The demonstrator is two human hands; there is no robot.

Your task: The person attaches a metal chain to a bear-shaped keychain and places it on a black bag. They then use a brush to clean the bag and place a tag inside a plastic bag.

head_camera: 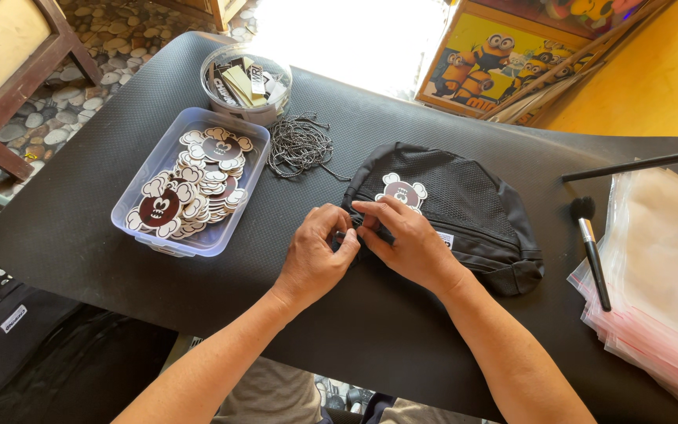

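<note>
Head view. Black pouch (464, 208) lies centre-right of frame on dark worktop (80, 228), cartoon-face tag (403, 191) resting on its mesh front.

L hand (313, 255) and R hand (406, 239) meet at pouch's left end. Both grips pinched nearly shut on something small there, prob. the zip pull or tag cord; too small to tell which.

Step in hand, judged: fixing tag to pouch. Next move calls for fine fingertip work at that same spot, pouch kept flat.

Around: clear tray (136, 184) of same tags, left of hands. Round tub (217, 93) of labels, upper left. Ball chains (298, 145) between tub and pouch. Brush (590, 247) and stack of clear bags (661, 275) at right. Nothing obstructs the hands.
</note>
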